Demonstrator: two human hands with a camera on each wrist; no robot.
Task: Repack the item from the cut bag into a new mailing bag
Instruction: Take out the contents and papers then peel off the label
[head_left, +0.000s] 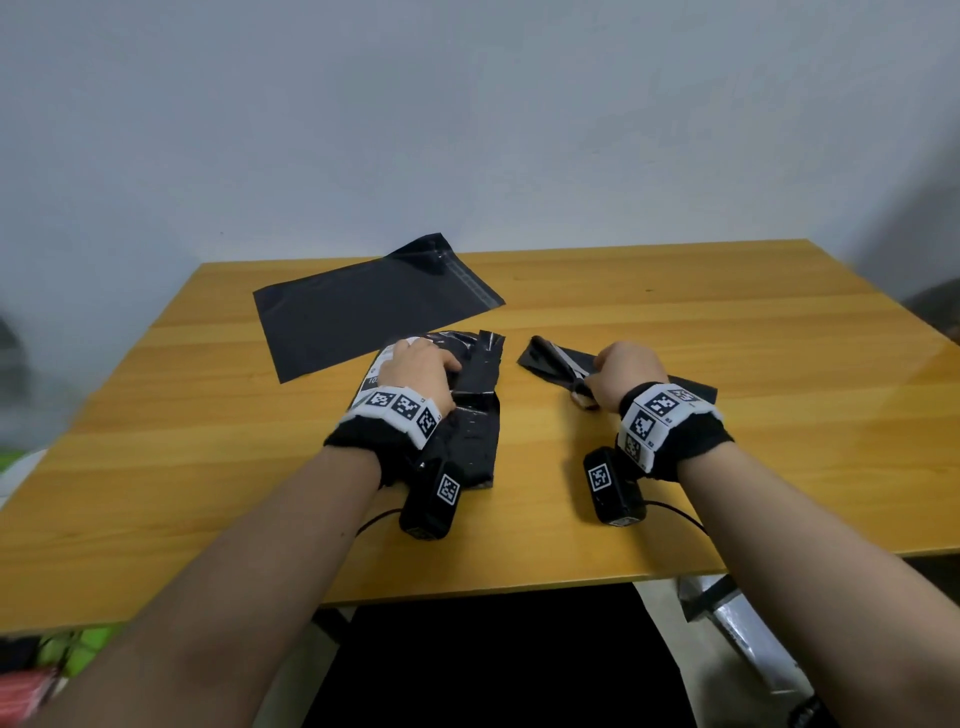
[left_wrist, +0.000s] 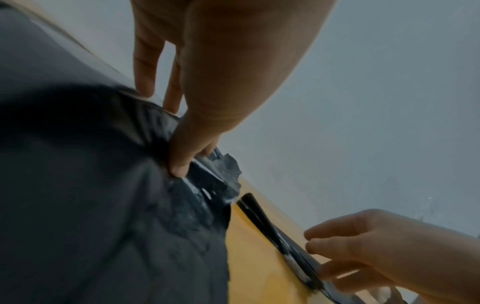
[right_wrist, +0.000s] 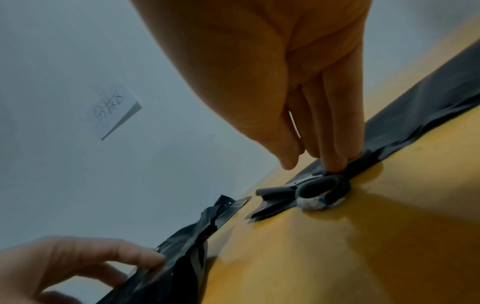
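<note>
The cut black bag (head_left: 475, 415), crumpled and bearing a white label, lies at the table's middle. My left hand (head_left: 447, 364) rests on it, and in the left wrist view its thumb and a fingertip pinch a fold near the ragged cut end (left_wrist: 221, 174). What is inside stays hidden. The flat new mailing bag (head_left: 374, 306) lies behind it to the left. My right hand (head_left: 597, 371) hovers over black-handled scissors (right_wrist: 322, 189), which lie on the table. Its straight fingertips (right_wrist: 335, 164) touch the scissors without entering the handle loop.
A cut-off strip of black plastic (head_left: 543, 356) lies under the scissors and runs rightward. The yellow wooden table (head_left: 779, 364) backs onto a grey wall. A paper note (right_wrist: 114, 109) hangs on that wall.
</note>
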